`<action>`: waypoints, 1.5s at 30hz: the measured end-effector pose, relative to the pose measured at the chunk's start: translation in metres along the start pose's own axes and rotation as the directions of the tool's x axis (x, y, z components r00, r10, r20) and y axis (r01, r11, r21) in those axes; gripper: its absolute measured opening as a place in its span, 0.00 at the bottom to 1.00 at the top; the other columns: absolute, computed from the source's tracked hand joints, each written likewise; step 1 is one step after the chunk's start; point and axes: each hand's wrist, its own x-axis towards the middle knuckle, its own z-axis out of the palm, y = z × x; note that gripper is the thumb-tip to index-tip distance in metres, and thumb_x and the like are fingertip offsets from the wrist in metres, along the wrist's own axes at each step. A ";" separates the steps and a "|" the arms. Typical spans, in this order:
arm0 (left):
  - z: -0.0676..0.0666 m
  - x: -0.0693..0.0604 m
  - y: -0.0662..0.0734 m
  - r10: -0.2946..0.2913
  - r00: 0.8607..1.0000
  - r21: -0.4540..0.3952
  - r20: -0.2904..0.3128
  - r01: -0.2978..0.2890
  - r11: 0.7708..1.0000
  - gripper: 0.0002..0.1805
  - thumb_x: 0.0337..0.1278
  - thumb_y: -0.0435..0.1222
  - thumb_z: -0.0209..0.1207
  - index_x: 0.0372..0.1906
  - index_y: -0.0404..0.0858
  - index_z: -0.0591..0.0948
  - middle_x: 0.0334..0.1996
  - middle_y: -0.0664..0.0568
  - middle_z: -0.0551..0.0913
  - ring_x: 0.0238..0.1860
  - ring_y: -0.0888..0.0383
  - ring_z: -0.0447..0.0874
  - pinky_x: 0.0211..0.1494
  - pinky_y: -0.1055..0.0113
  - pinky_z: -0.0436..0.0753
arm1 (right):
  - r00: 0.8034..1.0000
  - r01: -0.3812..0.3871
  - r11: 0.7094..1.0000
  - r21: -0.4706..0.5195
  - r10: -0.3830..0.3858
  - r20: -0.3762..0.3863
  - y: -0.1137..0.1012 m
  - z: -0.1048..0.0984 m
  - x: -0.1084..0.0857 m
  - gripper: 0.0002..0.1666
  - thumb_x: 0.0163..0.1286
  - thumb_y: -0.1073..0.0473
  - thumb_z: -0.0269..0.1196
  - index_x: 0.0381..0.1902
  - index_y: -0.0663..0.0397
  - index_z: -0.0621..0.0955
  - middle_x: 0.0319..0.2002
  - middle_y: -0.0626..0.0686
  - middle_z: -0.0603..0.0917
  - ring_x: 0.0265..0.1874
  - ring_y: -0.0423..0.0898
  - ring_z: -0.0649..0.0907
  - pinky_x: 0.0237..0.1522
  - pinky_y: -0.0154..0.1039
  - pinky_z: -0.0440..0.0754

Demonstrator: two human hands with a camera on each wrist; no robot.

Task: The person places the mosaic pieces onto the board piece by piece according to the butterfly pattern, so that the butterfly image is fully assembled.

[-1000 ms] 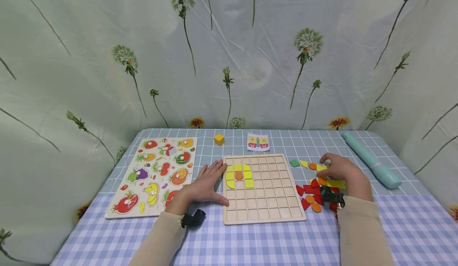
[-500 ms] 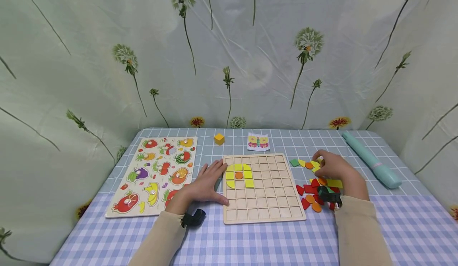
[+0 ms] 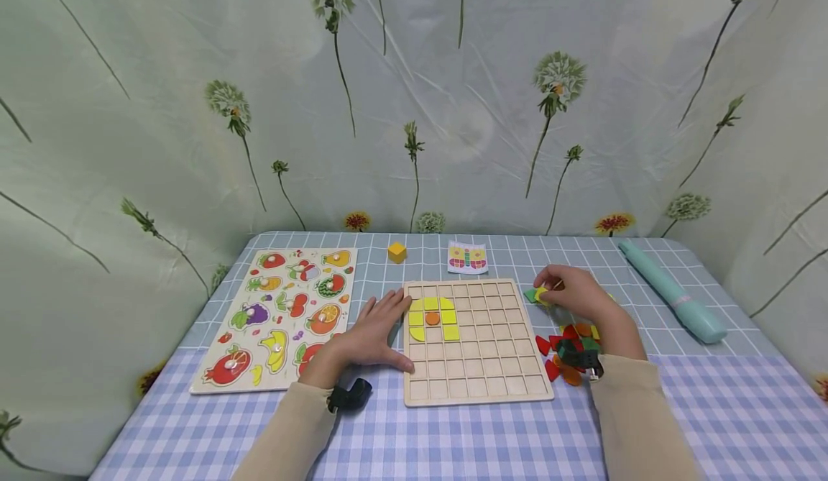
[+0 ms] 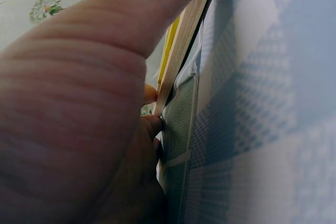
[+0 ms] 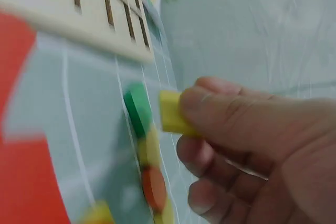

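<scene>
Dandelion-print backdrop [image 3: 453, 165] behind a checked cloth [image 3: 453, 445], where my left hand [image 3: 371, 339] lies w/ fingers stretched out at the left edge of the grid board [image 3: 479, 369], clasping nothing, while my right hand [image 3: 577, 295] pinches a yellow piece [image 5: 170, 112] b/w thumb & fingers, off the board's far right corner nr a green piece [image 5: 138, 108]. Prob. light, stiff, a bit slick & not fragile, so best held by its edges, thumb opp. fingertip. R wrist cam shows its thickness plus a slim gap to the green one, whereas they overlap in head view; only head view gives the layout of yellow tiles [image 3: 449, 316] beside the orange disc [image 3: 432, 318] on the board.
</scene>
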 end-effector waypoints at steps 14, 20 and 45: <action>0.000 -0.001 0.001 0.005 1.000 -0.010 -0.003 -0.005 1.000 0.66 0.38 0.60 0.75 0.80 0.41 0.53 0.82 0.46 0.45 0.83 0.46 0.37 0.83 0.43 0.35 | 0.967 0.250 0.962 0.110 -0.254 0.025 -0.065 0.038 0.010 0.08 0.65 0.66 0.67 0.42 0.55 0.83 0.33 0.50 0.79 0.34 0.45 0.76 0.39 0.38 0.77; -0.001 -0.001 0.001 0.004 1.000 -0.010 0.000 -0.004 1.000 0.66 0.38 0.60 0.75 0.80 0.41 0.53 0.82 0.47 0.45 0.83 0.47 0.36 0.83 0.43 0.34 | 0.944 0.308 0.945 0.110 -0.318 0.091 -0.085 0.055 0.010 0.10 0.66 0.66 0.66 0.44 0.52 0.85 0.33 0.48 0.80 0.33 0.43 0.77 0.38 0.36 0.78; -0.001 -0.001 -0.001 0.018 1.000 -0.003 0.007 -0.018 1.000 0.66 0.39 0.60 0.75 0.80 0.40 0.52 0.82 0.45 0.44 0.83 0.46 0.36 0.82 0.42 0.34 | 0.920 0.346 0.938 0.028 -0.345 0.185 -0.125 0.103 0.002 0.08 0.64 0.64 0.68 0.39 0.46 0.84 0.33 0.42 0.81 0.33 0.40 0.77 0.39 0.37 0.77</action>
